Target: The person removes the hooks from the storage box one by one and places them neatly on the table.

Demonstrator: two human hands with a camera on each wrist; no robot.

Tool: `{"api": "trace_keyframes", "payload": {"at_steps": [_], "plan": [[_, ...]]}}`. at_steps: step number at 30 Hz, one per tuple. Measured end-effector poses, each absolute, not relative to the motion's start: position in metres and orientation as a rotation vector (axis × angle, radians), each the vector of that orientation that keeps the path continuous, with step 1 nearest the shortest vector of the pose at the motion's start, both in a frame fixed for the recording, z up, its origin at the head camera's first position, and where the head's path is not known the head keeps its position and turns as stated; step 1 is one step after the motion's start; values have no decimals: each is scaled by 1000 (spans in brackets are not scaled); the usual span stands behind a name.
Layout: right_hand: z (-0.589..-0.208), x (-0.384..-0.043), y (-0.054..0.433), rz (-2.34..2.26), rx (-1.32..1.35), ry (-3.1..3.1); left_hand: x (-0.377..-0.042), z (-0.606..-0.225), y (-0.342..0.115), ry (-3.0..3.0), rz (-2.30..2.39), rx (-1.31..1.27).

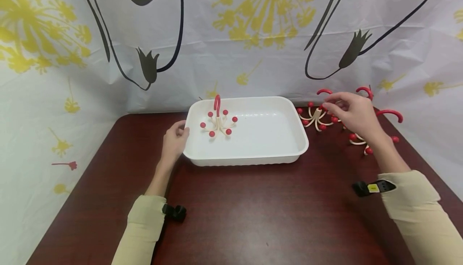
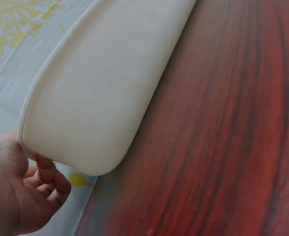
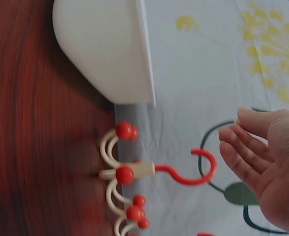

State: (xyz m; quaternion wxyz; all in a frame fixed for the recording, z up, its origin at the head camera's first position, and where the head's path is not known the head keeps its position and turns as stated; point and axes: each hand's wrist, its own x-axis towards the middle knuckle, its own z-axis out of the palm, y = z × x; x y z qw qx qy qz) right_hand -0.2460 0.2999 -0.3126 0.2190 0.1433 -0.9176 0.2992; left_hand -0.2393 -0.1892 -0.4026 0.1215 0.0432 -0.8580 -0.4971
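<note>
My left hand point(image 1: 175, 139) holds the left end of a white tray point(image 1: 267, 136), with fingers curled at its rim in the left wrist view. Inside the tray, toward its left, stands a cream multi-armed hanger point(image 1: 218, 123) with a red hook and red ball tips. To the right of the tray, my right hand point(image 1: 352, 112) hovers over a similar hanger point(image 1: 317, 115) on the table. The right wrist view shows a gap between that hand's loosely bent fingers point(image 3: 243, 142) and the red hook point(image 3: 203, 177); nothing is held.
More hangers of the same kind, one with a red hook point(image 1: 390, 113), stand at the table's right edge, partly hidden by my right hand and forearm. A patterned white cloth point(image 1: 202, 68) hangs behind the dark red-brown table point(image 1: 253, 208).
</note>
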Motion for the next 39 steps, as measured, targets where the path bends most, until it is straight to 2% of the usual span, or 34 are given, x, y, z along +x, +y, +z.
{"api": "trace_keyframes", "payload": {"at_steps": [14, 39], "plan": [[-319, -265, 241, 900, 570, -2509, -239, -403, -190, -2516, -1452, 136], [-331, -276, 117, 1217, 796, -2537, -240, -403, -190, -2513, -1445, 108]]}}
